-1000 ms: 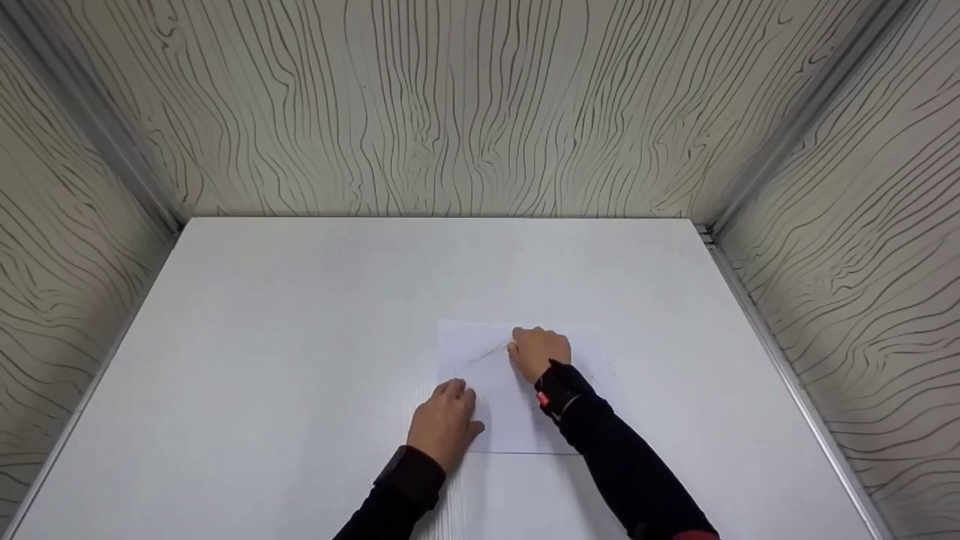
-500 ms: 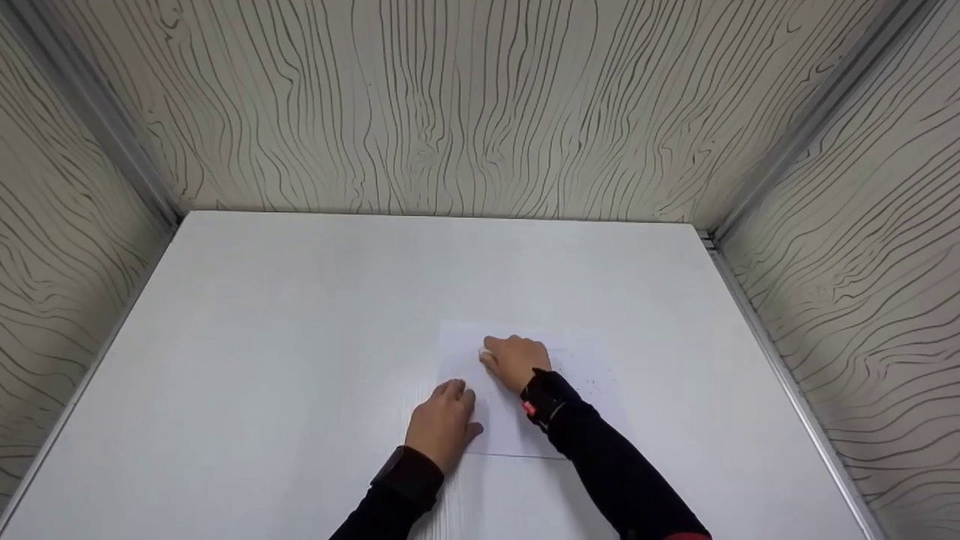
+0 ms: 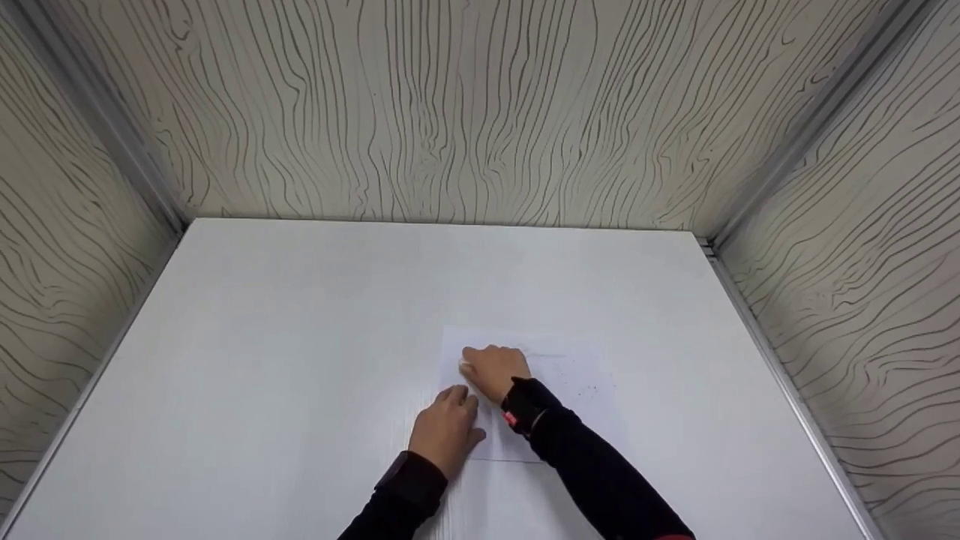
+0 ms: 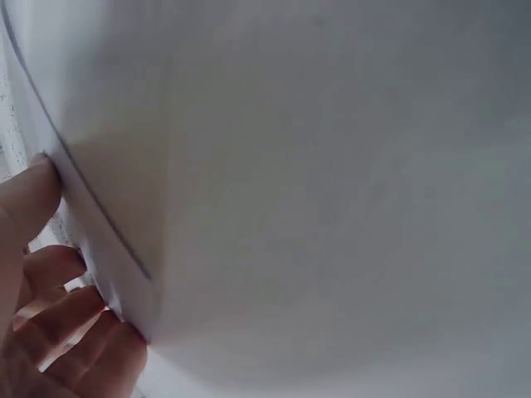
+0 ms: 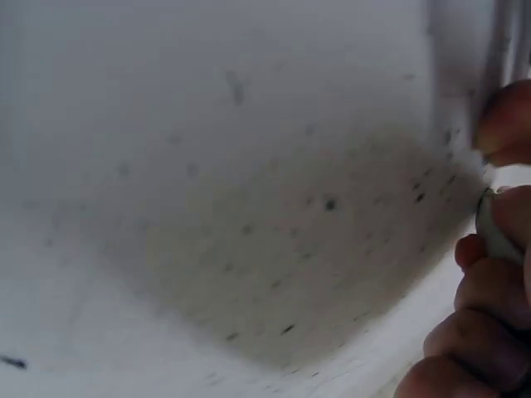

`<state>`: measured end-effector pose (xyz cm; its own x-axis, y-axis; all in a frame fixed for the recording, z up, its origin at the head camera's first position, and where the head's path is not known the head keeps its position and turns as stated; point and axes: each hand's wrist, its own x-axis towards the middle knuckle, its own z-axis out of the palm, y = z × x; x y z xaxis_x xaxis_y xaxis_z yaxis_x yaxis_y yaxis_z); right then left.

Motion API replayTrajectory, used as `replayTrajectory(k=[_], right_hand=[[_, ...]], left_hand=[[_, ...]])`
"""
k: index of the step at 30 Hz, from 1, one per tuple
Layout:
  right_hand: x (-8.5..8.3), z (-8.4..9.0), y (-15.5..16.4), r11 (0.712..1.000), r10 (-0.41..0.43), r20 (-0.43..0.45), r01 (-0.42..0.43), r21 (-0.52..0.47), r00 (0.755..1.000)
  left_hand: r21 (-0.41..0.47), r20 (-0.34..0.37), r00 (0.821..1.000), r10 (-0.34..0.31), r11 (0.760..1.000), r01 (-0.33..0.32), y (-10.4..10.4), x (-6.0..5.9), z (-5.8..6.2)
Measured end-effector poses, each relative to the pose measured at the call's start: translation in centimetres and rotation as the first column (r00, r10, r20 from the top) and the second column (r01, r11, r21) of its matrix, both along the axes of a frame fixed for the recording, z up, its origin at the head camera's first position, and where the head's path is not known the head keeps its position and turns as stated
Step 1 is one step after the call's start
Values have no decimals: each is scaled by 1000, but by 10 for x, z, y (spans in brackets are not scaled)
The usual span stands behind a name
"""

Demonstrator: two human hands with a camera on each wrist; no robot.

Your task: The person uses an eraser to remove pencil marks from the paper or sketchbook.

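Observation:
A white sheet of paper [image 3: 570, 375] lies on the white table [image 3: 300, 337]. My left hand [image 3: 446, 424] rests flat on the sheet's near left edge, fingers extended; the left wrist view shows its fingertips [image 4: 50, 282] at the paper's border [image 4: 332, 207]. My right hand [image 3: 491, 371] sits just beyond the left one and pinches a small white eraser [image 3: 465, 367] against the sheet's left part. In the right wrist view the eraser [image 5: 498, 232] shows between curled fingers. Dark eraser crumbs [image 5: 330, 204] are scattered over the paper.
Wood-grain panels wall in the table at the back [image 3: 480, 112], left [image 3: 52, 225] and right [image 3: 862, 247]. A metal strip [image 3: 780, 375] runs along the table's right edge. Dark specks [image 3: 585, 391] dot the sheet's right half.
My right hand has slid the eraser leftward and nearer across the sheet, close to the left hand. The faint pencil line seen earlier no longer shows. The left hand has stayed put.

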<state>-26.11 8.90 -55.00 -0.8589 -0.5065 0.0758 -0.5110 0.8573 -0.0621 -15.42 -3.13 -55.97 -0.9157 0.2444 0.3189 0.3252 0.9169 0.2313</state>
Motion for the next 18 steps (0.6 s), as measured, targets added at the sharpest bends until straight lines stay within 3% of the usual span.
replayTrajectory(k=[5, 9, 18], right_hand=[[-9, -1, 31, 991, -133, -24, 133, -10, 991], [-11, 5, 40, 984, -179, -18, 179, -3, 984], [6, 4, 3, 999, -34, 4, 34, -34, 999]], left_hand=[[-12, 23, 1000, 1, 1000, -1, 3, -1, 0], [-1, 40, 999, 4, 1000, -4, 2, -1, 0], [29, -6, 1000, -3, 1000, 3, 6, 1, -5]])
